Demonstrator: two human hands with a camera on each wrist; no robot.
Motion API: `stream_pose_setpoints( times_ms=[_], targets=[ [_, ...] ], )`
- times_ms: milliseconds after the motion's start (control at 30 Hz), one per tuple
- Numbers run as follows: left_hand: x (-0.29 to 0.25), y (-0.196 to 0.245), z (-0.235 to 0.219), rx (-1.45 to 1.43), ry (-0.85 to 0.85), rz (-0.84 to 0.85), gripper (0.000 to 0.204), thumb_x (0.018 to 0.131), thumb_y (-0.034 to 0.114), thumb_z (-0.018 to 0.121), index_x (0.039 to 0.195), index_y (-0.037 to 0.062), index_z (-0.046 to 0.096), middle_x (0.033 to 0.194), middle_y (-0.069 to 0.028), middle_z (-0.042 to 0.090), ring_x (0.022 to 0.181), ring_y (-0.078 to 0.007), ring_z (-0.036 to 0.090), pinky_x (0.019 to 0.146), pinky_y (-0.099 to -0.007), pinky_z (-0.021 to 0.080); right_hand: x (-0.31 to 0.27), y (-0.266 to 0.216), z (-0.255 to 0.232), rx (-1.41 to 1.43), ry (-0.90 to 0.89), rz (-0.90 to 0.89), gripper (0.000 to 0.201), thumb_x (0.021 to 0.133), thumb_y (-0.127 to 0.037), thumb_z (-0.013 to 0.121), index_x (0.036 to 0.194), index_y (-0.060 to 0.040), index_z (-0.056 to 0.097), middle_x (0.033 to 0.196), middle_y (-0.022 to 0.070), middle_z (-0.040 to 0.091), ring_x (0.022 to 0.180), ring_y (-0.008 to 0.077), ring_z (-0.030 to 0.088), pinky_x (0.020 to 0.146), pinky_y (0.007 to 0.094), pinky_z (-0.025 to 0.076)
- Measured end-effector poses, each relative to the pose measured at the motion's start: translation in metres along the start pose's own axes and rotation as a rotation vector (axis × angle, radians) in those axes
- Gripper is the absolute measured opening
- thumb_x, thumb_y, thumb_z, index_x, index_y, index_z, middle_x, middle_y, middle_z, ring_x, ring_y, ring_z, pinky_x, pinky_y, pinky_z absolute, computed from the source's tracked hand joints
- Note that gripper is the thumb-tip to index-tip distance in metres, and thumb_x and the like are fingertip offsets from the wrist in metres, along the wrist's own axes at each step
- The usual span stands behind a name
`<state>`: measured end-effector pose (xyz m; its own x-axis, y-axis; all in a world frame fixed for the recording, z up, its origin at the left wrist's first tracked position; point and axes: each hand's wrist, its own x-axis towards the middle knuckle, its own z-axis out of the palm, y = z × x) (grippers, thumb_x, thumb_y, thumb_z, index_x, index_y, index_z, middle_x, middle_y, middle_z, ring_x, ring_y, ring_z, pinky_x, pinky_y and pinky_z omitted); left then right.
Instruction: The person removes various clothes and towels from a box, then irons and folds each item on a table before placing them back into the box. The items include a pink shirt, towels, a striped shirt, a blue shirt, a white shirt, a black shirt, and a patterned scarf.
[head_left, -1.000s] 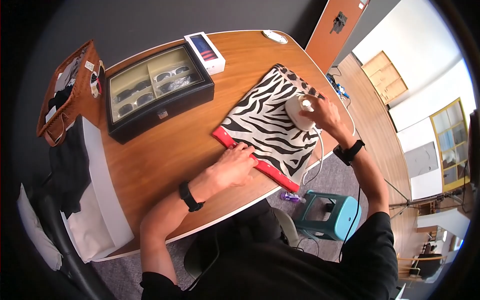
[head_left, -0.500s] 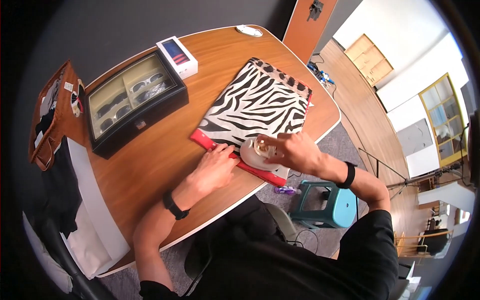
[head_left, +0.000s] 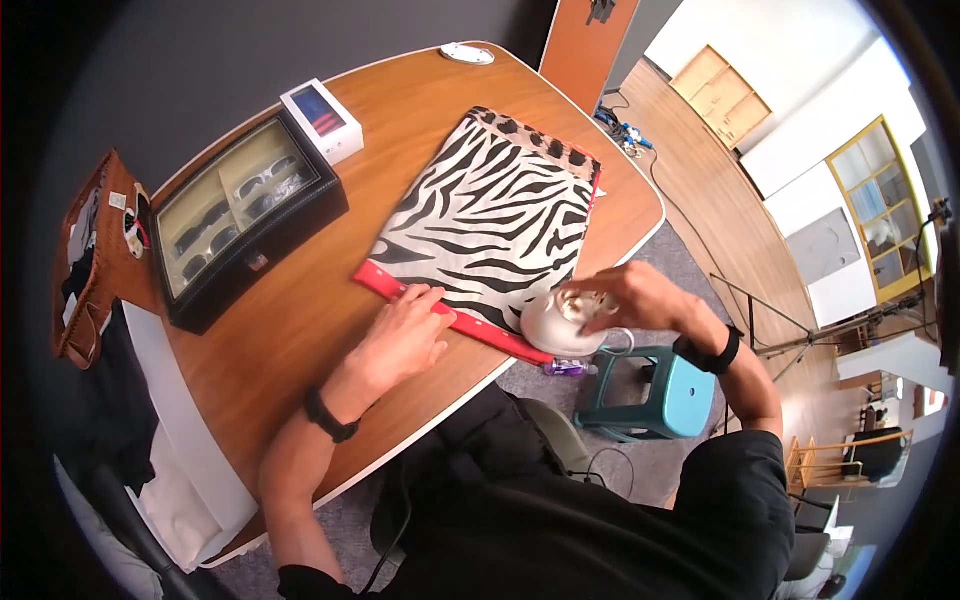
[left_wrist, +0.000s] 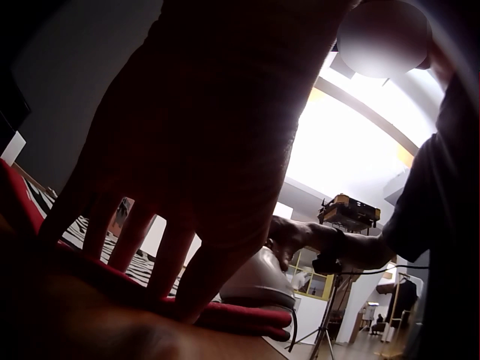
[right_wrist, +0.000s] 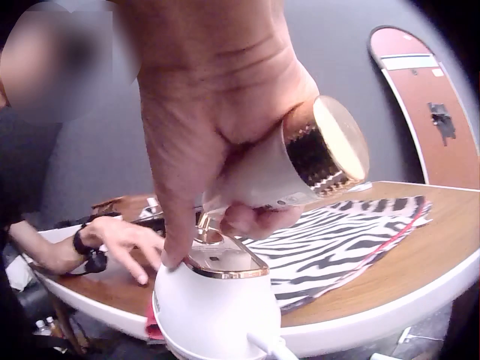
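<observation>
A folded zebra-print cloth (head_left: 495, 215) lies on the table, with a leopard-print strip at its far end and a red hem (head_left: 485, 331) along the near edge. My left hand (head_left: 395, 338) rests on that hem, its fingers extended down onto the red fabric in the left wrist view. In my right hand (head_left: 648, 298) is a small white iron (head_left: 552, 332) with gold trim. The fingers curl round its gold-capped handle (right_wrist: 259, 176). The iron sits at the cloth's near right corner, close to the table edge, and a white cord (right_wrist: 270, 345) leaves its back.
Left on the table (head_left: 300, 280) stand a black glasses case (head_left: 265, 250), a white box (head_left: 345, 145) and a brown basket (head_left: 95, 260). A white oval object (head_left: 467, 54) lies at the far edge. Beyond the near edge is a teal stool (head_left: 690, 395) on the floor.
The iron in my right hand has come from the cloth's far right part down to the red hem, then right to the corner. My left hand stays on the hem; the head view has shifted.
</observation>
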<state>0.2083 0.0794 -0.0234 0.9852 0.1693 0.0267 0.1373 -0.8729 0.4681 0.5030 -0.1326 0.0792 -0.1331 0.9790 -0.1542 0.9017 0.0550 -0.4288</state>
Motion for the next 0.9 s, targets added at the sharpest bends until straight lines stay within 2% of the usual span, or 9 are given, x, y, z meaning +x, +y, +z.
stream_pose_setpoints(
  times_ms=[233,267,433,533,667,700,800,833,900],
  targets=[
    [0.007,-0.01,0.011,0.182,0.075,0.059,0.045,0.085,0.004,0.07,0.129,0.0069,0.069,0.132,-0.0153,0.059,0.124,-0.033,0.054,0.105,-0.0458,0.047,0.007,0.083,-0.046,-0.269,0.387,0.598,0.058,0.074,-0.037,0.086,0.125,-0.0136,0.072,0.099,0.0191,0.075,0.089,0.0361,0.073,0.078,0.0442,0.058],
    [0.009,-0.014,0.011,0.215,0.104,0.071,0.047,0.084,0.002,0.069,0.131,0.0067,0.067,0.132,-0.0153,0.059,0.124,-0.0331,0.054,0.105,-0.0464,0.046,0.008,0.113,-0.044,-0.336,0.462,0.595,0.057,0.074,-0.037,0.086,0.125,-0.0151,0.073,0.098,0.0184,0.076,0.088,0.0367,0.074,0.077,0.0463,0.058],
    [0.0,-0.037,-0.013,0.472,0.242,0.046,0.063,0.082,-0.006,0.063,0.143,0.0069,0.055,0.148,-0.0162,0.051,0.139,-0.0353,0.046,0.117,-0.0496,0.037,0.02,0.178,-0.07,-0.331,0.447,0.863,0.048,0.071,-0.04,0.087,0.109,-0.013,0.078,0.098,0.0179,0.077,0.09,0.036,0.075,0.077,0.0464,0.059],
    [0.003,-0.061,-0.008,0.419,0.133,0.013,0.069,0.081,-0.01,0.061,0.148,0.006,0.051,0.154,-0.016,0.047,0.142,-0.0385,0.044,0.118,-0.0558,0.035,0.022,0.218,-0.069,-0.401,0.479,0.882,0.047,0.07,-0.041,0.088,0.106,-0.0125,0.079,0.1,0.0186,0.076,0.093,0.0368,0.074,0.079,0.0463,0.059],
    [0.015,-0.074,-0.001,0.408,0.175,0.056,0.059,0.083,-0.01,0.058,0.14,0.006,0.059,0.15,-0.014,0.054,0.137,-0.0376,0.052,0.108,-0.0482,0.05,0.024,0.24,-0.074,-0.348,0.501,0.94,0.044,0.07,-0.043,0.088,0.1,-0.012,0.079,0.097,0.018,0.077,0.092,0.0357,0.075,0.08,0.0456,0.059],
    [0.017,-0.079,0.003,0.423,0.21,0.065,0.055,0.083,-0.009,0.059,0.137,0.0051,0.061,0.146,-0.0149,0.057,0.133,-0.0373,0.055,0.105,-0.0473,0.052,0.025,0.244,-0.078,-0.322,0.397,0.966,0.054,0.072,-0.046,0.087,0.11,-0.01,0.076,0.109,0.0189,0.074,0.104,0.0342,0.072,0.084,0.0467,0.058],
    [0.018,-0.08,0.01,0.447,0.301,0.103,0.043,0.084,-0.005,0.06,0.126,0.002,0.067,0.133,-0.0179,0.066,0.122,-0.0369,0.063,0.095,-0.0456,0.057,0.033,0.237,-0.057,-0.724,0.531,0.931,0.069,0.075,-0.048,0.085,0.128,-0.007,0.067,0.124,0.0197,0.065,0.121,0.0359,0.062,0.095,0.0509,0.052],
    [0.015,-0.077,0.013,0.443,0.322,0.118,0.039,0.085,-0.004,0.06,0.123,0.0006,0.068,0.129,-0.019,0.068,0.117,-0.0371,0.066,0.092,-0.0458,0.058,0.031,0.231,-0.05,-0.916,0.586,0.82,0.078,0.077,-0.048,0.083,0.137,-0.0056,0.057,0.131,0.0185,0.057,0.125,0.0376,0.054,0.102,0.0548,0.044],
    [0.004,-0.061,0.016,0.452,0.336,0.119,0.034,0.085,-0.001,0.061,0.117,-0.0018,0.069,0.123,-0.0202,0.07,0.11,-0.0364,0.069,0.089,-0.046,0.059,0.032,0.193,-0.036,-0.914,0.696,0.53,0.059,0.082,-0.04,0.08,0.126,-0.0051,0.063,0.129,0.0183,0.059,0.121,0.0352,0.057,0.099,0.0498,0.046]
  ],
)
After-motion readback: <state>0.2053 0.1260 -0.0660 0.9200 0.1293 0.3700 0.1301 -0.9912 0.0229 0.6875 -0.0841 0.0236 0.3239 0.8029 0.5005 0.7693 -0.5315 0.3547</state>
